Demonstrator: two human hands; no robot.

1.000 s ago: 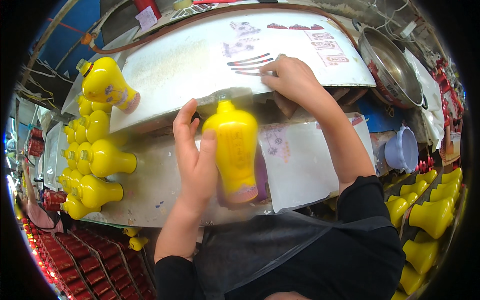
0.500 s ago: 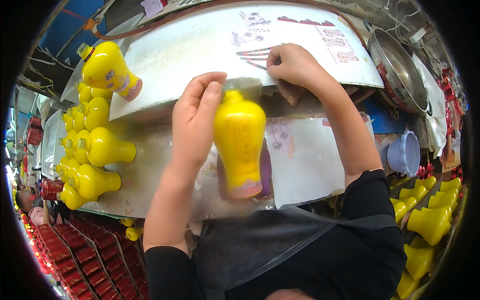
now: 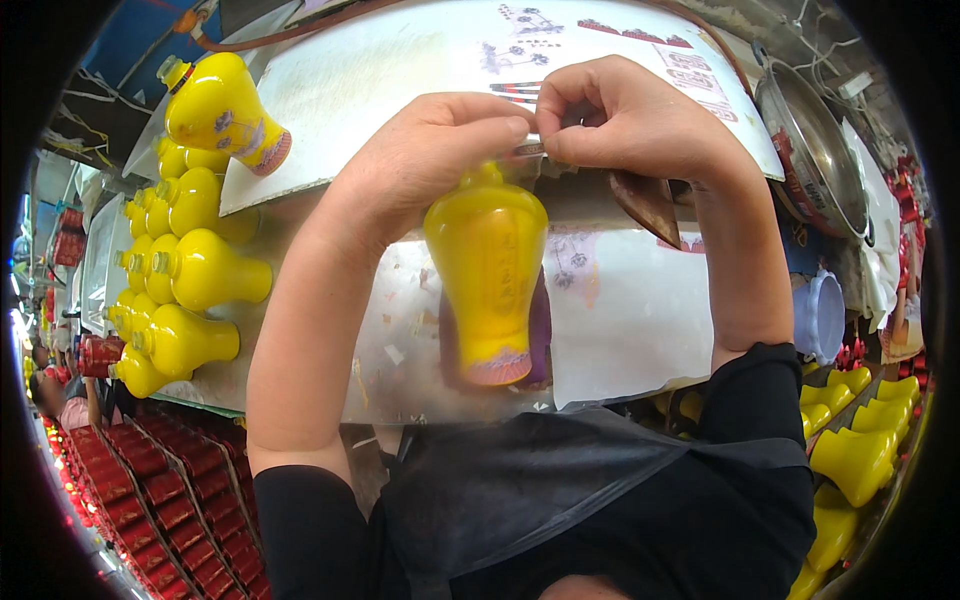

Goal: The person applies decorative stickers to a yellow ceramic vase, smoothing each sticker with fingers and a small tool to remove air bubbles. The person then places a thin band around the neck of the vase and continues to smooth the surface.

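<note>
A glossy yellow bottle (image 3: pixel 485 275) with faint printed lettering and a pink-and-purple band at its base lies in front of me, its neck pointing away. My right hand (image 3: pixel 625 120) pinches a short dark decal strip (image 3: pixel 528 150) just past the bottle's neck. Thumb and fingers of my left hand (image 3: pixel 430 140) are closed together over the bottle's mouth, close to the strip's other end. What those fingers grip is hidden. Beyond the hands, a few more dark strips (image 3: pixel 515 90) lie on a white board (image 3: pixel 350 90).
A decorated yellow bottle (image 3: pixel 225 110) rests on the board's left corner; several yellow bottles (image 3: pixel 215 270) lie stacked below it. Purple decals (image 3: pixel 515 55) lie on the board. A metal pan (image 3: pixel 815 140) and a lilac bucket (image 3: pixel 820 315) are at right. A brown pointed piece (image 3: pixel 645 205) hangs under the board's edge.
My right hand has come left and nearer from the strips, bringing one to the bottle's neck. My left hand has moved right and up over the mouth, its fingers now closed together.
</note>
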